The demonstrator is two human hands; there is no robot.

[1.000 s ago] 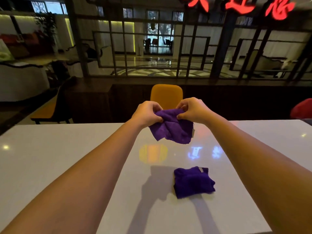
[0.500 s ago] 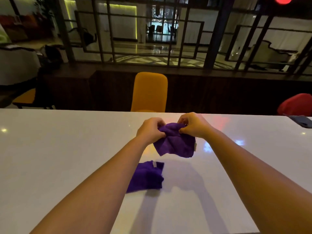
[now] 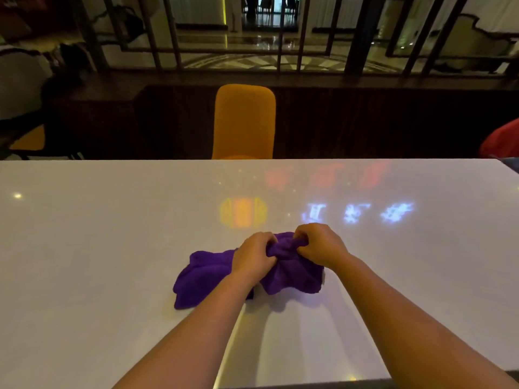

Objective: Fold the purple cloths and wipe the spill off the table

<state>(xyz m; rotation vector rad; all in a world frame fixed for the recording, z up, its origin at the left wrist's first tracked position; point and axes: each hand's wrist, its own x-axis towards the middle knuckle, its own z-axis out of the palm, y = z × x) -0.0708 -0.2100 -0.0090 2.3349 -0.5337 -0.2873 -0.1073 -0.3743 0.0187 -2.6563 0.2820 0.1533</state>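
Both hands pinch the top edge of a purple cloth (image 3: 295, 273) that now hangs down to the white table (image 3: 112, 234). My left hand (image 3: 254, 255) grips its left corner, my right hand (image 3: 320, 242) its right corner. A second purple cloth (image 3: 200, 273), roughly folded, lies on the table just left of the held one, partly behind my left wrist. Where the two cloths meet is hidden by my left forearm. No spill is visible on the glossy tabletop.
An orange chair (image 3: 243, 122) stands at the table's far edge, straight ahead. A red seat (image 3: 502, 141) shows at the far right, another chair (image 3: 31, 140) at the far left. A dark lattice screen (image 3: 280, 32) runs behind. Light reflections sit on the tabletop.
My hands have brought the held cloth down from mid-air to the table, beside the folded cloth. The view has tilted downward, so the red sign is out of sight.
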